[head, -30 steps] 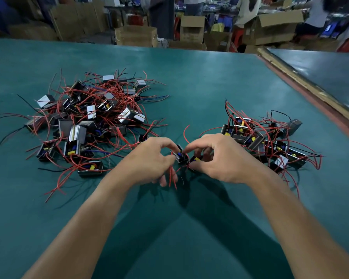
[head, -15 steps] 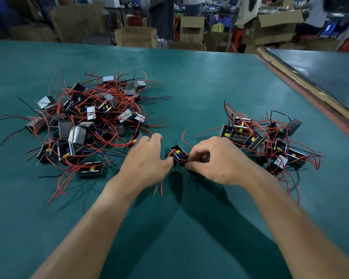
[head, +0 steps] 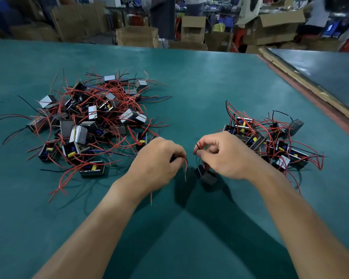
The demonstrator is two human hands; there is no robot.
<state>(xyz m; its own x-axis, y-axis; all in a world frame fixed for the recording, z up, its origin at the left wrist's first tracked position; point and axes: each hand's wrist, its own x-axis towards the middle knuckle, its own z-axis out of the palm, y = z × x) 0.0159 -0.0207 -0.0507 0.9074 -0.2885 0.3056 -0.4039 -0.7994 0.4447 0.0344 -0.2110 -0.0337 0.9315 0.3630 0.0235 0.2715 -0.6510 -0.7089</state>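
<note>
Below right hand (head: 226, 156), transformer (head: 207, 175) on wires (head: 198, 146)

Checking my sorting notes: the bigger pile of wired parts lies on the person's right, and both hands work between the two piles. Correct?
No: the head view shows the bigger pile on the person's left, the smaller pile on the right. The left hand and right hand do work between the two piles.

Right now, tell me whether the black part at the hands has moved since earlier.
Yes. The black part has shifted rightward and toward the person, farther from the left pile, under the right hand.
</note>
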